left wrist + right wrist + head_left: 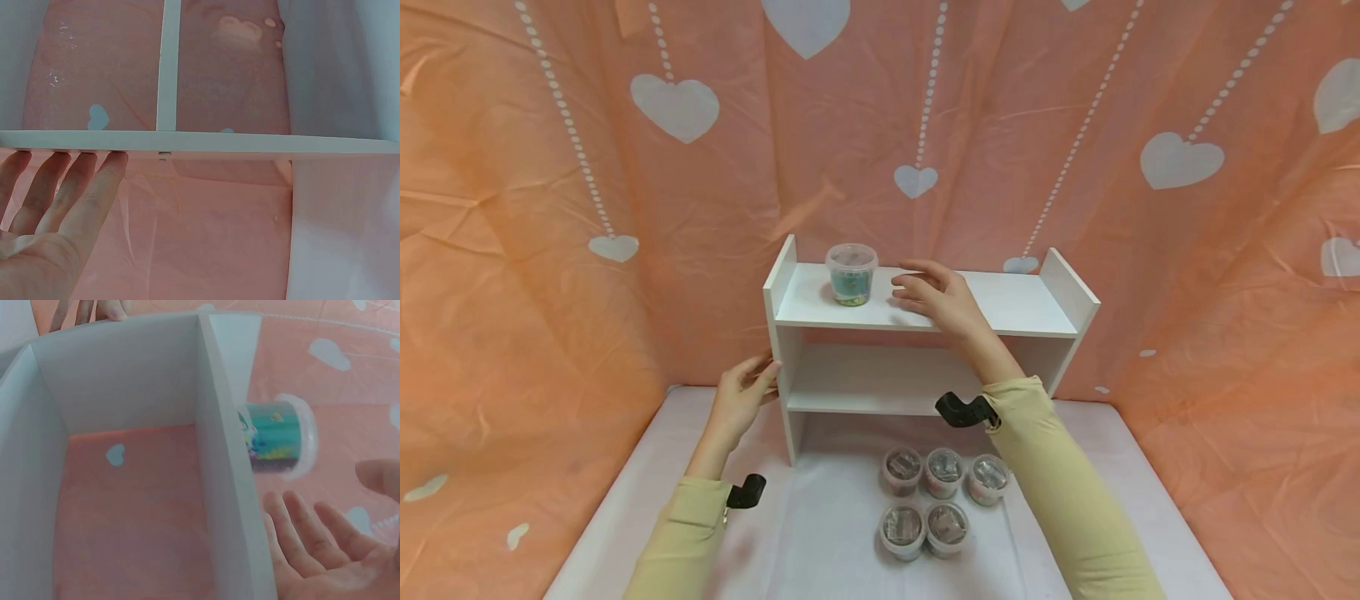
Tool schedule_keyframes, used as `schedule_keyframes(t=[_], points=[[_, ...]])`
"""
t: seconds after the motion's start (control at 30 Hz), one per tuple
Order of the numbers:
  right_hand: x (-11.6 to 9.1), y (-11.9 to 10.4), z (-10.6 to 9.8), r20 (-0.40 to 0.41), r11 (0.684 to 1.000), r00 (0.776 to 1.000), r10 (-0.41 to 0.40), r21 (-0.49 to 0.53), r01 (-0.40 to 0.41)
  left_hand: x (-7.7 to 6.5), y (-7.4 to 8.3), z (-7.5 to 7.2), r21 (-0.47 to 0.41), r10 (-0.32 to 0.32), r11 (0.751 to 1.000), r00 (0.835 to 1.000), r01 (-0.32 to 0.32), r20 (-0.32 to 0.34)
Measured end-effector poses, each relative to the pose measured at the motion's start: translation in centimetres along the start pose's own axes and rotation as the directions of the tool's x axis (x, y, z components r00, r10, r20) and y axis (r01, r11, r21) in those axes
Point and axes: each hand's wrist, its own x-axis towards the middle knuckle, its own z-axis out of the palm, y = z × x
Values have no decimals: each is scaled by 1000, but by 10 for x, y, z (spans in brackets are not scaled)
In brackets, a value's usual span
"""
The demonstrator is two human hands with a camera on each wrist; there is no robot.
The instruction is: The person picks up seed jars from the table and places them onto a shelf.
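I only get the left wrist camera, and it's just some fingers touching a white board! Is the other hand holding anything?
Observer: No, the right hand is empty; it hovers over the top board, beside a see-through tub but not touching it.
Operator: Ooh, a tub! I can't see any from here. Are there more?
Observer: Yes, five more tubs stand on the white table, in front of the shelf unit.
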Motion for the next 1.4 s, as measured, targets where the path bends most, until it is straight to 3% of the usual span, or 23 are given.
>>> schedule_keyframes(t=[0.27, 0.63, 0.87, 1.17, 1.4], points=[[-20, -2, -22, 76, 999, 997, -33, 44, 29, 0, 0, 0, -13, -2, 1000, 1000, 2, 4], [-59, 4, -52, 194, 995, 976, -98, -15, 103, 1, -2, 0, -2, 16, 1000, 1000, -16, 7], [-85, 28, -73, 279, 992, 954, -113, -14, 122, 3, -4, 0, 7, 10, 1000, 1000, -10, 7], [-115, 69, -96, 347, 997, 937, -31, -56, 54, 1, -2, -2, -17, 6, 1000, 1000, -5, 13], [-136, 97, -111, 324, 997, 945, 43, -81, -17, 1, -1, -1, -16, 19, 1000, 1000, -18, 12]])
